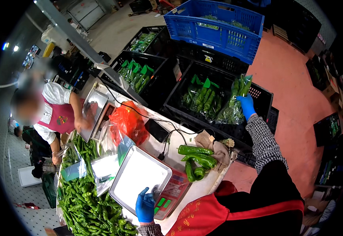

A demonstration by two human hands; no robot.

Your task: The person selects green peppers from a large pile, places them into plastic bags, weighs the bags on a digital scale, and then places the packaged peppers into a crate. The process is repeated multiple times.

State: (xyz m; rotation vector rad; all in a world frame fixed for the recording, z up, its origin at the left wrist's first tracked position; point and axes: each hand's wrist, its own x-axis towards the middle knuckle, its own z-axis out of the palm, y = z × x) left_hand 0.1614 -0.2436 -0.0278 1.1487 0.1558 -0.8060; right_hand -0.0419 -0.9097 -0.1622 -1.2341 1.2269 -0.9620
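Note:
My right hand [246,106], in a blue glove, grips a clear plastic bag of green peppers [237,91] over the right side of a black plastic crate [171,101]. More bagged green peppers [205,97], with green bag tops, lie inside that crate. My left hand [145,206], also gloved in blue, is at the lower edge of the metal pan of a digital scale [142,174]; nothing shows in its fingers, which are apart. A large heap of loose green peppers [88,203] lies left of the scale. Several larger green peppers [198,159] rest right of it.
Across the table, a person [58,109] in a maroon apron works at a second scale [96,109]. Between us are a red plastic bag [128,122], a black phone-like device [156,130], cables and clear bags [105,171]. A blue crate [212,32] is stacked behind. A metal post [80,41] slants across.

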